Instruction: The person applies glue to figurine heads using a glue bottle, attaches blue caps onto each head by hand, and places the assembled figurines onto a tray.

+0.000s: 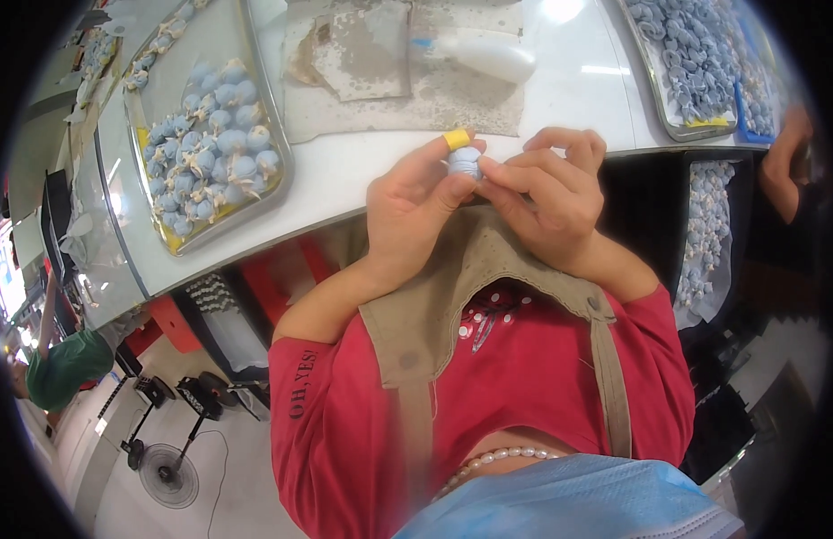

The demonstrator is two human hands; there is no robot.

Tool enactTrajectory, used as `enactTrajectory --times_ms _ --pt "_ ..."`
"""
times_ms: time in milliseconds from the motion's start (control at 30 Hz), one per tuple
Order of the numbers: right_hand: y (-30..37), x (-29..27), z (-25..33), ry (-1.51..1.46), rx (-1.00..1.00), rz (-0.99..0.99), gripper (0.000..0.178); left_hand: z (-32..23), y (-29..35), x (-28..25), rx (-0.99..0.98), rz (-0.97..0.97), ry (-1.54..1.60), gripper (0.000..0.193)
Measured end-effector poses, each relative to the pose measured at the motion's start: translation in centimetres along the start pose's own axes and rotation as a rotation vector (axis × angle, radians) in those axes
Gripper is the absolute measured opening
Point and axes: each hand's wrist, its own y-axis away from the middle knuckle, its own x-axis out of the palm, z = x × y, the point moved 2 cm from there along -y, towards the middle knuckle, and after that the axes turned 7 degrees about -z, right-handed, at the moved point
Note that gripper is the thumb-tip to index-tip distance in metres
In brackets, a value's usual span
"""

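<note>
A small light-blue rounded piece (465, 163) is pinched between the thumb and index finger of my left hand (405, 199), just above the table's near edge. Yellow tape (457, 139) wraps that index fingertip. My right hand (551, 190) closes its thumb and index finger on the right side of the same piece, with the other fingers curled. Whatever fine detail lies between the right fingertips is too small to make out. To the left, a clear-walled tray (279, 126) holds many blue balls (219, 144) with whitish bits attached.
A stained grey board (344, 117) and a white bottle (484, 56) lie beyond my hands. At right stands a tray (654, 103) of small blue parts, with a blue bin (756, 126) beside it. Another person's arm (784, 166) is near. A drawer (704, 234) holds more pieces. A fan (168, 474) stands on the floor.
</note>
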Motion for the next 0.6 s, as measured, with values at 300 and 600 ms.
enactTrajectory --times_ms 300,600 --pt "-1.1 -1.9 -1.8 -0.094 0.012 0.128 0.027 -0.3 0.2 0.8 0.116 0.13 -0.127 0.03" --pt "0.7 -1.8 -3.9 -0.969 0.608 0.481 0.055 1.1 0.0 2.8 0.157 0.262 -0.148 0.035"
